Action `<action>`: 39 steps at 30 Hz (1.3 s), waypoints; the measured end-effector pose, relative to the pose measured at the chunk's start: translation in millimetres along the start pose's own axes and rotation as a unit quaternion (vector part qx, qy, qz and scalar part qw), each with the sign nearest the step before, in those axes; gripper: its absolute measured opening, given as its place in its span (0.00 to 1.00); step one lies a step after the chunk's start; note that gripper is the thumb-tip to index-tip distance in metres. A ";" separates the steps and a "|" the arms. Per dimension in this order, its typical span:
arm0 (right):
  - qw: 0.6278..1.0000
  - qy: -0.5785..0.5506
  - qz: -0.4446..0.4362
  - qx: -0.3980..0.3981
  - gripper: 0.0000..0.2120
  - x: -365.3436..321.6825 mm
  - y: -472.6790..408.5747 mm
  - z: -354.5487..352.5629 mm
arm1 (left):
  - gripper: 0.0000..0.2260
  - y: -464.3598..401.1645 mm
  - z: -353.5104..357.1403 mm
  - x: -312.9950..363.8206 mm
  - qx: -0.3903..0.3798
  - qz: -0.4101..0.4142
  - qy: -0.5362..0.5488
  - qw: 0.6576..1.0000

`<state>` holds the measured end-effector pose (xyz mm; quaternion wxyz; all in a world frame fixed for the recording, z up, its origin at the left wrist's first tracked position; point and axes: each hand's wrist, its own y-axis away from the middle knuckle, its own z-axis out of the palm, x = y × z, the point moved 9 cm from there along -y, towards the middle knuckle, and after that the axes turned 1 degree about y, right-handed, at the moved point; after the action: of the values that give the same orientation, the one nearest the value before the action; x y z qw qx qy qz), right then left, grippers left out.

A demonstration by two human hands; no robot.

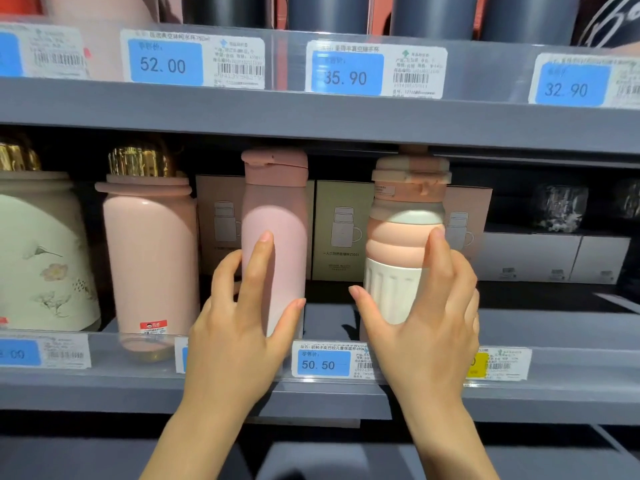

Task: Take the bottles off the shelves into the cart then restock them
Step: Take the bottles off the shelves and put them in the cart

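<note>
A slim pink bottle point(277, 209) with a pink flip lid stands upright on the middle grey shelf point(554, 389). My left hand point(235, 334) wraps its lower half, with the thumb on the right side and the index finger lying up the front. To its right stands a pink and white ribbed bottle point(405, 237) with a banded lid. My right hand point(426, 327) holds it, thumb on the left of the white base and index finger on the right side. No cart is in view.
A wide pink flask point(149, 258) and a cream floral flask point(41, 258), both gold-capped, stand to the left. Product boxes point(341, 230) line the back. Glass cups point(559, 206) sit on white boxes far right. Dark bottles point(329, 12) fill the upper shelf, close overhead.
</note>
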<state>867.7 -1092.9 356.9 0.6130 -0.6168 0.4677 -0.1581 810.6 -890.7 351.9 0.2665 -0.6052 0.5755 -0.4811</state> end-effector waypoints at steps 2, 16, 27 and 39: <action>1.000 -0.010 -0.014 -0.001 0.40 0.4 4.4 -1.3 | 0.29 2.5 -1.5 3.6 0.009 0.012 -0.009 1.000; 0.971 -0.174 -0.154 -0.053 0.15 -51.9 94.5 -18.9 | 0.16 102.3 -28.7 13.5 -0.027 0.087 -0.040 0.995; 0.829 -0.316 -0.191 -0.420 0.16 -192.7 254.9 4.4 | 0.12 241.5 -186.5 -100.0 -0.056 -0.181 -0.066 0.980; 0.454 -0.252 -0.380 -0.766 0.29 -422.2 530.3 -74.3 | 0.18 458.7 -429.6 -230.1 -0.106 -0.436 -0.150 0.881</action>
<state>391.0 -712.4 51.9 -0.1363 -0.9668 -0.0550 0.2089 255.6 -661.8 56.2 0.0476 -0.8846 0.2544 -0.3879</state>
